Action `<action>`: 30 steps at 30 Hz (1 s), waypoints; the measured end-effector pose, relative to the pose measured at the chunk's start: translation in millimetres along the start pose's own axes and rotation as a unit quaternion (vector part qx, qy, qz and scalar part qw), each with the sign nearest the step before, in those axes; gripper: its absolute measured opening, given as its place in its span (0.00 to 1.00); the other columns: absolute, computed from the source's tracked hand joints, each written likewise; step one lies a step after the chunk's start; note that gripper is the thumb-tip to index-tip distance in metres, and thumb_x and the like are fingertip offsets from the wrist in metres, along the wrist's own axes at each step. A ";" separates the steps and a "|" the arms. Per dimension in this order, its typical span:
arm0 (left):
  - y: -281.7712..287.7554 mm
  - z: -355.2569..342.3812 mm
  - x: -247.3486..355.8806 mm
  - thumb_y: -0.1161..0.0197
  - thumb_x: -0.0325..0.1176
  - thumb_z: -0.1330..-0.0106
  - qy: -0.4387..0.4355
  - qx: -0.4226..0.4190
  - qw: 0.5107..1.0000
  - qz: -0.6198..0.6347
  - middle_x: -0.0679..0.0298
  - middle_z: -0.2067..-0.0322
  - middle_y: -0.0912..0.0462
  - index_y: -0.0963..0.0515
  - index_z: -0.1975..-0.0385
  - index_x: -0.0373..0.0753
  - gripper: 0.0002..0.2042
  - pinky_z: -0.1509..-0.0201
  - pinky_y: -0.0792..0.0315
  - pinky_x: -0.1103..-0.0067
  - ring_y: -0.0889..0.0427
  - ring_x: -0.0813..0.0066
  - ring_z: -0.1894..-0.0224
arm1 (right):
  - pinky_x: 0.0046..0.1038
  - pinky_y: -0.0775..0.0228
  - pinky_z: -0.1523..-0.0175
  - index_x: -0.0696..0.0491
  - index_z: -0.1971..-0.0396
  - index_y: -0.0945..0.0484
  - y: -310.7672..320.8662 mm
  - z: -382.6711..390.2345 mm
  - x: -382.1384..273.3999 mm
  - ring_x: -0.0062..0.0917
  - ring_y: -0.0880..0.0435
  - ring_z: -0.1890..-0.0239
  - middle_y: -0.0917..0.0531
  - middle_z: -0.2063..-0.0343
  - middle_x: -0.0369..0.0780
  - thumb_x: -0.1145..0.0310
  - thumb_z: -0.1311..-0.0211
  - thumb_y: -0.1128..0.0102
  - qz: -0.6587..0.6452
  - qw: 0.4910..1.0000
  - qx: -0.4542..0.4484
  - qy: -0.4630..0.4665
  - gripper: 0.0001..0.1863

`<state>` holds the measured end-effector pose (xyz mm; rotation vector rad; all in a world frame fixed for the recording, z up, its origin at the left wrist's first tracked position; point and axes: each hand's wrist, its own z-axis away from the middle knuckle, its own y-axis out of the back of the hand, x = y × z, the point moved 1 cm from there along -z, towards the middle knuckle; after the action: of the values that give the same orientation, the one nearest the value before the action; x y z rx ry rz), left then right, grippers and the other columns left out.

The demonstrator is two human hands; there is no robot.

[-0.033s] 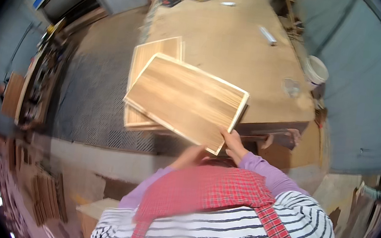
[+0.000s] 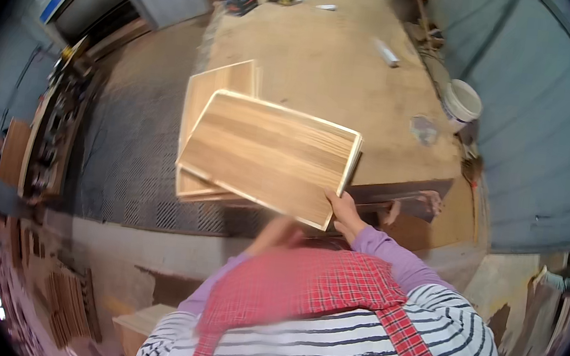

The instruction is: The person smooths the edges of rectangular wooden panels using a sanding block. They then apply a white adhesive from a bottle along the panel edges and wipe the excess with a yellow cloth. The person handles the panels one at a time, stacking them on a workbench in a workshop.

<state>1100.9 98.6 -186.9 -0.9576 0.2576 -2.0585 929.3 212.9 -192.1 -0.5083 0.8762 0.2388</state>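
Note:
A rectangular wooden panel point(image 2: 274, 152) with pale edges lies askew over other similar panels point(image 2: 222, 83) at the near left corner of the workbench. My right hand point(image 2: 343, 211) grips the panel's near right corner, with the thumb on top and the other fingers out of sight beneath. Close to the panel's near edge is my left hand point(image 2: 277, 233), smeared by motion and partly covered by the red checked apron. Whether it touches the panel cannot be made out.
The long workbench point(image 2: 319, 62) carries a small pale metal-looking piece point(image 2: 386, 52) and clutter at its far end. A white bucket point(image 2: 462, 105) stands beside its right edge. Dark ribbed matting point(image 2: 143, 127) covers the floor at left. Brown boards point(image 2: 68, 308) are stacked behind left.
My left hand has shifted slightly left. The panel appears a little turned and farther left in the view, while my right hand keeps its corner. The whole view has also shifted slightly.

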 end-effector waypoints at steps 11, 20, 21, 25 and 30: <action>-63.6 -50.0 13.5 0.51 0.15 0.45 -0.205 0.186 0.913 -0.298 0.58 0.49 0.35 0.64 0.33 0.40 0.40 0.67 0.34 0.83 0.31 0.75 0.61 | 0.31 0.34 0.67 0.60 0.67 0.26 255.8 -86.2 -148.7 0.24 0.27 0.73 0.24 0.77 0.39 0.51 0.39 0.45 0.257 0.959 0.071 0.095 0.22; -182.1 -156.5 13.6 0.51 0.48 0.31 -0.045 0.170 0.983 0.056 0.59 0.62 0.23 0.31 0.53 0.39 0.18 0.70 0.29 0.79 0.23 0.75 0.65 | 0.39 0.31 0.56 0.63 0.62 0.24 367.9 -142.9 -245.8 0.45 0.20 0.63 0.19 0.69 0.53 0.51 0.42 0.45 0.358 0.908 0.176 0.130 0.25; -173.9 -152.1 22.6 0.52 0.52 0.31 0.025 0.108 0.993 -0.040 0.60 0.65 0.22 0.30 0.55 0.39 0.20 0.71 0.29 0.78 0.23 0.75 0.67 | 0.40 0.33 0.50 0.62 0.54 0.26 374.2 -151.9 -250.3 0.45 0.22 0.55 0.22 0.58 0.56 0.51 0.43 0.44 0.396 0.899 0.168 0.077 0.29; -146.9 -149.8 44.8 0.49 0.47 0.31 -0.144 0.198 0.888 -0.389 0.61 0.65 0.21 0.28 0.55 0.35 0.19 0.66 0.28 0.78 0.22 0.75 0.67 | 0.40 0.41 0.40 0.62 0.46 0.33 373.1 -156.0 -257.5 0.48 0.34 0.41 0.35 0.43 0.58 0.51 0.45 0.42 0.557 0.785 0.213 0.168 0.35; -125.6 -216.4 90.6 0.49 0.36 0.33 -0.325 0.298 0.831 -0.338 0.53 0.52 0.25 0.35 0.44 0.32 0.20 0.45 0.34 0.73 0.27 0.65 0.48 | 0.35 0.35 0.44 0.62 0.45 0.34 384.6 -186.8 -241.6 0.45 0.26 0.47 0.25 0.50 0.56 0.54 0.44 0.39 0.328 0.922 0.192 0.078 0.33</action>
<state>838.5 77.3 -226.1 -1.3695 -1.1736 -2.0199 499.0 446.9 -227.8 0.1545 1.2007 0.6278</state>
